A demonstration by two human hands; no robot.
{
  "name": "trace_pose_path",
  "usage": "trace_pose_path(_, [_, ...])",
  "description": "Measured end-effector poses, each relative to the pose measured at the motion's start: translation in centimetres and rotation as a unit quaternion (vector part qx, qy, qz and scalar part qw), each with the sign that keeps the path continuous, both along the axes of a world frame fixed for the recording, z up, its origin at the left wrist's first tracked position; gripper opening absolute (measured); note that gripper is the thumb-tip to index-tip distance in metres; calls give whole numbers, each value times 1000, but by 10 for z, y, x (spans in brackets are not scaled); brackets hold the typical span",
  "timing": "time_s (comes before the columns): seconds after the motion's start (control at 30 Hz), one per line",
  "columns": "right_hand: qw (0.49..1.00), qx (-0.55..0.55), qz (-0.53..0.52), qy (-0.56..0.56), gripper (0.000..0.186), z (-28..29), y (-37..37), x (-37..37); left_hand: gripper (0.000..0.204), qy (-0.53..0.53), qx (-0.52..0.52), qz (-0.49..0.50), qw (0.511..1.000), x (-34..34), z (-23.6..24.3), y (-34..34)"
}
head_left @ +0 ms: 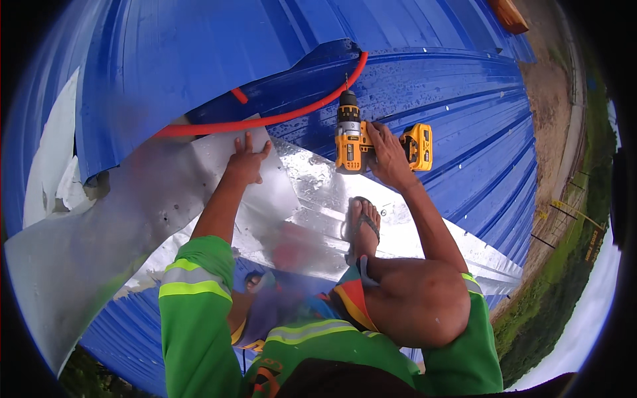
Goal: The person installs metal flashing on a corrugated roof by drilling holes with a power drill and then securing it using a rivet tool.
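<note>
With fingers spread, my left hand point(247, 161) lies flat on a loose piece of silvery sheet metal point(279, 189). Just beyond its fingertips a red hose point(285, 118) curves across the roof. My right hand point(393, 158) is wrapped round the grip of a yellow and black cordless drill point(349, 136). The drill lies on its side, its bit pointing away from me toward the hose, its battery to the right of my hand. Below the drill are wet blue ribbed roofing sheets point(458, 132). Whether the bit touches the hose or roof I cannot tell.
My sandalled foot point(365, 225) stands on a shiny metal valley strip point(318, 199). A bent grey metal sheet point(60, 265) rises at the left, near a torn white piece point(50, 152). Beyond the roof's right edge lie bare ground point(547, 99) and grass, far below.
</note>
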State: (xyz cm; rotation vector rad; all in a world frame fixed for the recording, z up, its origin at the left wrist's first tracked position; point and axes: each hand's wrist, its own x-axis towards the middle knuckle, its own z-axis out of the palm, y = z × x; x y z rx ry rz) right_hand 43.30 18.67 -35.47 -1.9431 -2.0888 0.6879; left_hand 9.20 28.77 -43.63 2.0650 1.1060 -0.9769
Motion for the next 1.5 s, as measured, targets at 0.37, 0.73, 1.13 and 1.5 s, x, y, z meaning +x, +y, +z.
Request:
trace_pose_path(0.37, [982,70,171,-40,75,-90,77,-3,101,-32,122,61,990,-6,8,-26])
trace_pose_path(0.73, [978,96,181,-31,78,-128,95,6,35,-232,316,163,905,-141,64,-183])
trace_pose_path(1.13, [986,62,156,-3,84,-107,87,-4,30,23,441,533,722,-297,31,-361])
trace_pose_path(1.5, [984,-89,62,138,68,-98,118,-5,82,-84,206,834,506,-302,-49,-415])
